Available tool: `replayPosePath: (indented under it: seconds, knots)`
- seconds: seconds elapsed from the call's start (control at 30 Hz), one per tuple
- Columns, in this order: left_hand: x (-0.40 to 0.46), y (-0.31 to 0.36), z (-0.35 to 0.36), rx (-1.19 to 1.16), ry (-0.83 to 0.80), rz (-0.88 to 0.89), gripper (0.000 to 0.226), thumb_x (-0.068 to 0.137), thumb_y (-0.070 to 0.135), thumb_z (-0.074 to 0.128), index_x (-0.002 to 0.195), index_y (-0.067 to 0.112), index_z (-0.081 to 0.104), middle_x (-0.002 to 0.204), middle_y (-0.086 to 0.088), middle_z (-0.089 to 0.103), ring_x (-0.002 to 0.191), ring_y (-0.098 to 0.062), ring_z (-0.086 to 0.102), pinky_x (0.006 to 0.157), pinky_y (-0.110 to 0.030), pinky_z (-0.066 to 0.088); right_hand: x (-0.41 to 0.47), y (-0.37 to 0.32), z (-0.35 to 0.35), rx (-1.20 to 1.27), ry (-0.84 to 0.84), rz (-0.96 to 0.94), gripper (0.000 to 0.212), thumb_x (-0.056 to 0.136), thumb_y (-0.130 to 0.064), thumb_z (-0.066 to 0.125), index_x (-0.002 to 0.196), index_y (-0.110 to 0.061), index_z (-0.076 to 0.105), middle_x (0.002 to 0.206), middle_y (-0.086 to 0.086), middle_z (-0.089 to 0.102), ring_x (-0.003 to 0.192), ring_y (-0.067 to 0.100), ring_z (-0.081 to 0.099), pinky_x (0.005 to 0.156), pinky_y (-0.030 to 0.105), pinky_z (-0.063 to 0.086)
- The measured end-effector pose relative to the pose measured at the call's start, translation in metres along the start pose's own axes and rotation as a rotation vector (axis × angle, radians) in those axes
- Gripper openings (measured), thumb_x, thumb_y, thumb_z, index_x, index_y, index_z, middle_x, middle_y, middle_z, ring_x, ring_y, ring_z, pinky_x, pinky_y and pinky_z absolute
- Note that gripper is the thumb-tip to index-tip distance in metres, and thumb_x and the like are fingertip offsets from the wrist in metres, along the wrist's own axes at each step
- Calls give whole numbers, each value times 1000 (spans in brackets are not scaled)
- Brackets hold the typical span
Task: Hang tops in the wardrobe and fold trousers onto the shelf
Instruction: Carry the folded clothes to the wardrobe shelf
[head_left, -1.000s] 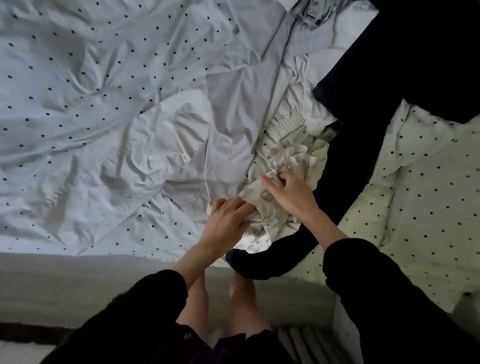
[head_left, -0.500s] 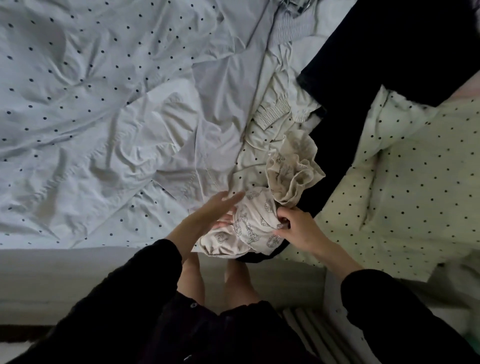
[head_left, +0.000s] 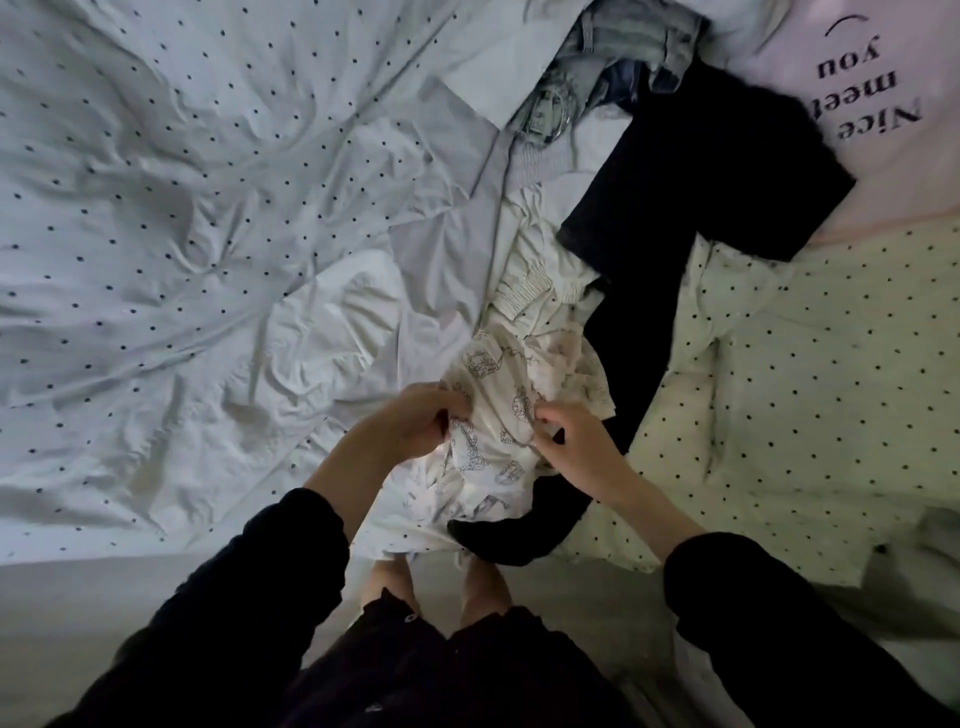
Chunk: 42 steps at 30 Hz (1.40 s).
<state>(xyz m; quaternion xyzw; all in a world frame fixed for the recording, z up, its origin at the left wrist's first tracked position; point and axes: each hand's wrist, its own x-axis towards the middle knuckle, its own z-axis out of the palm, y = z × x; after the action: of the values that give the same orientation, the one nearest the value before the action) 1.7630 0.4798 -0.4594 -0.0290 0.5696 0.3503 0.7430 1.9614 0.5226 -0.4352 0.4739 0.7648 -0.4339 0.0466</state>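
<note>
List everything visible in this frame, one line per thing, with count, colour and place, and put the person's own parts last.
printed garment: one, cream with dark line drawings, crumpled at the bed's near edge, between both hands.
black garment: one, black, running from upper right down to the near edge, right of the printed garment.
jeans: one, light blue denim, bunched at top centre.
pink top: one, pale pink with dark lettering, top right corner.
dotted cream fabric: one, cream with dark dots, spread on the right.
dotted bed sheet: one, pale with dark dots, wrinkled, covering the left.
left hand: one, gripping the printed garment's left side; black sleeve.
right hand: one, pinching its right side; black sleeve.
</note>
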Motion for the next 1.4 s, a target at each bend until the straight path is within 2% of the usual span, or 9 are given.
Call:
replayPosePath:
  seconds: [0.13,0.23,0.3,0.47,0.67,0.8,1.07,1.17,1.4]
  knots:
    - [-41,36,26,534,167,448,26,74,-18,54,90,2,59,78,-8,57,74,-21,55,62,-23,46,15,-46,-36,669,22,266,43,99,-39,41,133,-13,48,115,3,62,109,27,60,81,29,42]
    - [-65,44,46,948,199,625,47,77,-6,57,122,7,55,100,-6,61,90,-19,57,68,-15,41,26,-67,-54,926,-122,322,79,72,-77,49,124,-19,56,117,5,66,106,23,63,85,36,48]
    - [-76,42,55,1053,122,704,52,78,-4,56,129,7,50,109,-5,62,97,-18,56,69,-11,37,33,-76,-60,931,-153,302,71,72,-72,57,116,-16,62,109,4,70,100,20,66,83,34,50]
    - [-86,40,42,962,-42,691,57,82,-9,49,134,15,49,105,3,60,100,-11,57,72,-5,41,42,-71,-62,840,-56,308,26,87,-31,59,100,-8,62,98,13,67,100,32,64,90,44,48]
    - [-91,59,44,905,180,944,41,88,16,64,128,15,53,120,-3,57,90,-15,61,78,-18,46,34,-86,-75,808,-156,236,37,92,-43,51,117,-19,65,113,4,69,111,22,63,106,50,39]
    - [-102,72,56,770,51,844,34,84,23,68,116,17,58,117,0,59,99,-12,63,70,-18,51,31,-97,-91,848,-138,233,51,95,-55,38,113,-17,66,116,6,68,111,21,62,104,42,42]
    - [-103,64,64,928,220,807,17,80,15,71,95,12,64,83,10,62,76,0,56,61,-2,38,21,-92,-104,779,-200,204,25,97,-27,48,93,-13,69,80,0,66,71,11,62,70,24,46]
    - [-108,62,66,959,175,774,15,80,16,70,83,20,56,74,15,57,70,-1,54,62,-11,39,19,-91,-109,656,-129,218,29,89,-41,60,92,-15,72,84,1,68,79,13,60,76,28,42]
    - [-112,70,55,859,220,715,26,78,8,67,72,18,44,66,-2,52,63,-18,44,62,-29,34,18,-91,-126,385,56,197,9,86,-12,60,79,-7,61,70,8,47,64,17,44,56,26,30]
